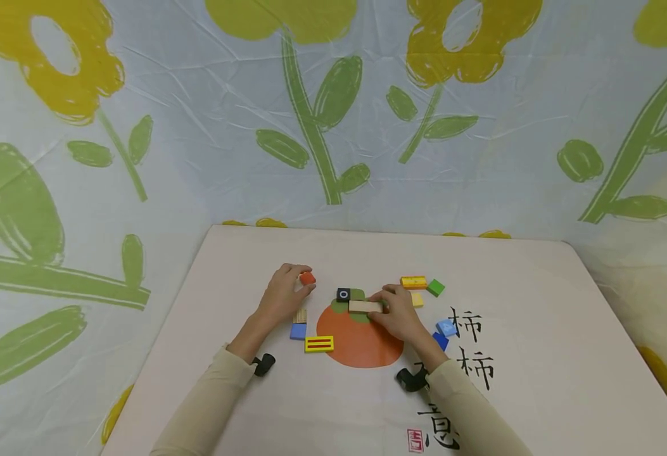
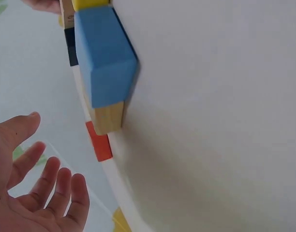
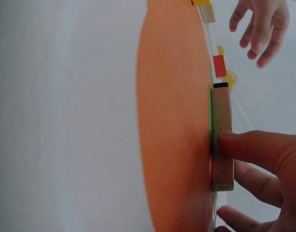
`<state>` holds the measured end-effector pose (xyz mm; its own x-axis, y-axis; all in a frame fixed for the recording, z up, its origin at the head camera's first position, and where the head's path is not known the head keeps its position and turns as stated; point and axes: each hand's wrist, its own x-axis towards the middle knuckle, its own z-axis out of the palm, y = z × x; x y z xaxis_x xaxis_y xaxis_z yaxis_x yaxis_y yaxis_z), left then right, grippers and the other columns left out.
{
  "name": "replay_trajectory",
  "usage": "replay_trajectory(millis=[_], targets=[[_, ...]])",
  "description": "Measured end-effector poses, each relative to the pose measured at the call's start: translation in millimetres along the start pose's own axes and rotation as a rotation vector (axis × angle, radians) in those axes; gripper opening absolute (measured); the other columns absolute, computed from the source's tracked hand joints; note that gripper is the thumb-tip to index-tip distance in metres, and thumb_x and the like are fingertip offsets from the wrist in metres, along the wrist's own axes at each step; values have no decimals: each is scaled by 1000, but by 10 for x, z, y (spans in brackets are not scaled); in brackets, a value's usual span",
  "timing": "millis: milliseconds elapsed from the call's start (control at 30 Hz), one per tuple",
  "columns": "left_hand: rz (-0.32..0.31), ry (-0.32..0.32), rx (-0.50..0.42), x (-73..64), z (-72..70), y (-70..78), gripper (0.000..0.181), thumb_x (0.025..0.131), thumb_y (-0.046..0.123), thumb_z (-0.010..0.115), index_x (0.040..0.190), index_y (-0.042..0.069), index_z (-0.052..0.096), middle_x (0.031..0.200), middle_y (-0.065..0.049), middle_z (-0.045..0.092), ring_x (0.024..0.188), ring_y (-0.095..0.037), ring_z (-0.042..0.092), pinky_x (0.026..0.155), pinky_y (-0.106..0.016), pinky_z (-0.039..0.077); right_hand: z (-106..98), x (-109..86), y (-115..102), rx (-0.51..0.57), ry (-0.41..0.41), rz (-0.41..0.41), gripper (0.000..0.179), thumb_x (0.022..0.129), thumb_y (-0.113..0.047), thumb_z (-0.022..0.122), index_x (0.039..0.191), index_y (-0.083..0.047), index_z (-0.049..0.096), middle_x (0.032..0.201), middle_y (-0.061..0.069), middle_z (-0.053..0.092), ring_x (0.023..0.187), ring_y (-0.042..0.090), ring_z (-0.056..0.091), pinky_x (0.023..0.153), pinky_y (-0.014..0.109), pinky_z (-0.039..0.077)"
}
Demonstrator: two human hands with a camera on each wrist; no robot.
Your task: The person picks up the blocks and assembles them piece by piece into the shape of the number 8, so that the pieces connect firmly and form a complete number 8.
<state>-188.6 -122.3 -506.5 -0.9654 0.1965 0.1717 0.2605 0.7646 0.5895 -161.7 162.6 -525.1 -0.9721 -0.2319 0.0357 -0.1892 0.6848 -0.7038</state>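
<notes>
My right hand (image 1: 398, 313) pinches a plain wooden block (image 1: 362, 307) between thumb and fingers. That long block lies on the printed persimmon's leaves, and the right wrist view shows the thumb (image 3: 254, 145) against its side. Just beyond its left end sits a black block (image 1: 343, 294) with a white ring. My left hand (image 1: 280, 294) hovers beside a red block (image 1: 307, 278). In the left wrist view its fingers (image 2: 51, 188) are loosely spread and apart from the red block (image 2: 99, 141). Under that hand are a small wooden block (image 1: 300, 316) and a blue block (image 1: 298, 331).
A yellow block with red stripes (image 1: 318, 344) lies at the orange print's left edge. Right of my right hand are yellow (image 1: 413, 282), green (image 1: 436, 287), light blue (image 1: 446, 327) and dark blue (image 1: 440, 341) blocks. A flowered cloth (image 1: 379, 183) hangs behind the table (image 1: 527, 278).
</notes>
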Motion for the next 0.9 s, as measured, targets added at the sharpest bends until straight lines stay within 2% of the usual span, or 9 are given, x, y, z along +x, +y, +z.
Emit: replay_trajectory(millis=[200,467,667,900], targets=[[-19,13,-41,34,-17,-88,40,93,23,74,129,9,65,123,-13,57,114,-30,55,96,-47,47,1,8,-1,-1,-5,-1,24,87,-11,79,109,-4,73,138,29,45,131,47,35,104,61,32],[-78,-46,-65,97,-37,-138,42,93,23,73,130,7,63,127,-17,55,117,-34,53,99,-50,44,-9,24,-34,16,-12,22,24,87,-11,78,110,-4,73,140,28,44,133,46,33,105,61,31],[-107,-106,-31,203,-14,-188,48,93,25,73,135,7,59,129,-20,54,116,-35,53,98,-51,44,-2,57,-32,17,-5,22,23,87,-11,78,109,-4,73,139,28,45,133,47,34,105,61,32],[-135,-123,-10,290,-12,-208,44,93,24,73,131,5,61,128,-21,53,112,-36,53,95,-51,46,0,96,-51,16,-1,34,24,87,-12,79,109,-5,74,139,27,45,133,45,35,105,60,32]])
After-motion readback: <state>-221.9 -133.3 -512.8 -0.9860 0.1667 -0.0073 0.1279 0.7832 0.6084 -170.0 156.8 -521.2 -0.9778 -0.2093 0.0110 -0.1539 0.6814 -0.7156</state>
